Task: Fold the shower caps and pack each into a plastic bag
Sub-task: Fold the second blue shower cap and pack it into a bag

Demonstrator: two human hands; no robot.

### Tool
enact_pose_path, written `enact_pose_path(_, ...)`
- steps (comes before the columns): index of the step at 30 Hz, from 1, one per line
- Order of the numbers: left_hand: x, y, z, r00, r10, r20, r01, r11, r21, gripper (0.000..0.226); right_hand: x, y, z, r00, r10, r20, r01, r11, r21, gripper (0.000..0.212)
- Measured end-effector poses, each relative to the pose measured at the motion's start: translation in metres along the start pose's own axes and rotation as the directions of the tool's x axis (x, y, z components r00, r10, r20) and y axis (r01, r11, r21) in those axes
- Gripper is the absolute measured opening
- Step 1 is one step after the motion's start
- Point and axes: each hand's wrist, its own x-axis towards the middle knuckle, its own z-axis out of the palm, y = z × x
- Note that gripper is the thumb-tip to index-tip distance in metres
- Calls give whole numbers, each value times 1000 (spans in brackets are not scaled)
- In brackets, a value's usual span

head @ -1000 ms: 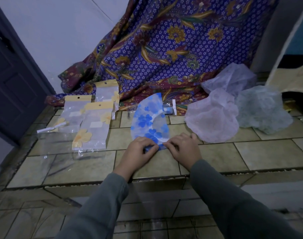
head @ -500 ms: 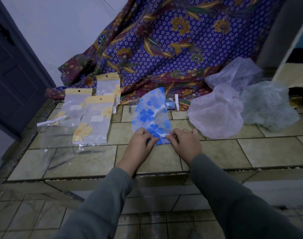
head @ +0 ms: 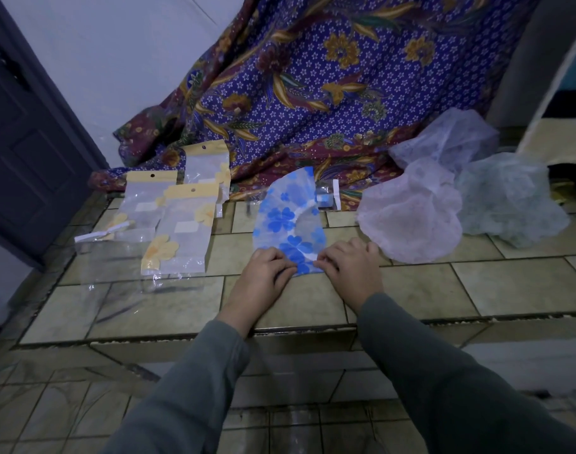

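A blue-flowered shower cap (head: 288,221), folded into a curved wedge, lies on the tiled ledge (head: 509,290) in the middle. My left hand (head: 263,276) and my right hand (head: 350,268) both pinch its near end, fingers curled on the plastic. To the left lie plastic bags with yellow headers (head: 178,237), some holding yellow-flowered caps, and a clear bag (head: 113,263) lies flat beside them. On the right sit a pale pink cap (head: 411,221), a whitish cap (head: 447,142) and a pale green cap (head: 509,198), all unfolded.
A purple floral cloth (head: 329,93) hangs behind the ledge and drapes onto it. A dark door (head: 21,142) stands at the left. The ledge drops to a lower tiled step (head: 280,371) near me. A small clear packet (head: 327,194) lies behind the blue cap.
Both hands stay on the near end of the blue cap, fingers shifting slightly. The view has tilted a little, and the cap sits a touch farther from me.
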Motion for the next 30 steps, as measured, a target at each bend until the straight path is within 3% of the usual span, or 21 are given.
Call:
enact_pose_path(3, 1, -4, -6, 996, -2, 88, 3, 1000, -2, 33, 0, 2, -1, 997, -82, -1, 82, 997, 0, 10)
enact_pose_path(8, 9, -6, -15, 987, 20, 157, -20, 1000, -6, 39, 1, 8, -8, 987, -116, 112, 114, 993, 25, 44)
enact_pose_path(10, 9, -8, -15, 987, 21, 161, -21, 1000, 1, 38, 4, 9, -10, 978, -61, 201, 52, 997, 50, 41)
enact_pose_path(13, 8, -8, -13, 991, 17, 134, -19, 1000, 13, 33, 9, 4, -11, 981, -8, 196, -4, 998, 65, 30)
enact_pose_path(17, 7, -6, -11, 996, 34, 83, -36, 999, 18, 22, 11, 4, -10, 984, -69, 167, 75, 997, -30, 35)
enact_pose_path(22, 7, -8, -12, 995, -28, 98, 30, 999, -18, 41, 11, 7, -10, 978, -84, 191, 97, 994, -58, 37)
enact_pose_path(30, 19, -7, -13, 984, -118, 135, 123, 992, -31, 17, 14, 5, -7, 965, -39, 259, 56, 997, -57, 30)
